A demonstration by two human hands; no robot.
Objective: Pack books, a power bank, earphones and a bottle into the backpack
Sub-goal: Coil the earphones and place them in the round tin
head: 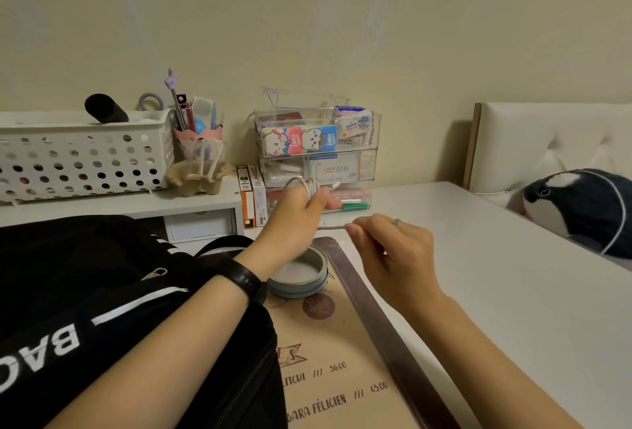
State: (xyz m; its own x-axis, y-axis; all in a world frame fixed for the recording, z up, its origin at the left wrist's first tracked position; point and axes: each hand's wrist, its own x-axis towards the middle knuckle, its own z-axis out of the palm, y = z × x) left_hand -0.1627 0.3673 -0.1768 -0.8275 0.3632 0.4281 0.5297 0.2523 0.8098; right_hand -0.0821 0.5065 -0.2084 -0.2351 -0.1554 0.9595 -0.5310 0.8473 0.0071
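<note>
Two hands coil the earphones (309,185) mid-frame: left hand (297,213), fingers (321,198) curled through loops; right hand (393,247) pinching cord. Even tension advised.

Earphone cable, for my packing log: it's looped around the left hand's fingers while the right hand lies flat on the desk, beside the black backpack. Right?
Not quite: the head view shows the right hand raised, pinching the free stretch of the earphone cable. The rest holds: it is looped around the fingers of the left hand, beside the black backpack.
</note>
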